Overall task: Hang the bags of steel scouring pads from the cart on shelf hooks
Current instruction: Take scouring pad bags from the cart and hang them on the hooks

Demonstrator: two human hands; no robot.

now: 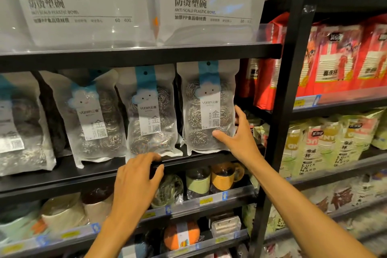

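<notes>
My right hand (234,138) pinches the lower corner of the clear plastic bag of steel scouring pads (207,109), centre right. A careless tug could slip it off its unseen hook.

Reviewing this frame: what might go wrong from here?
The right hand pinches only the lower corner of the rightmost bag; a tug might tear its hang hole or unhook it. The left hand grips the shelf edge just under the middle bag, so it may knock it askew.
</notes>
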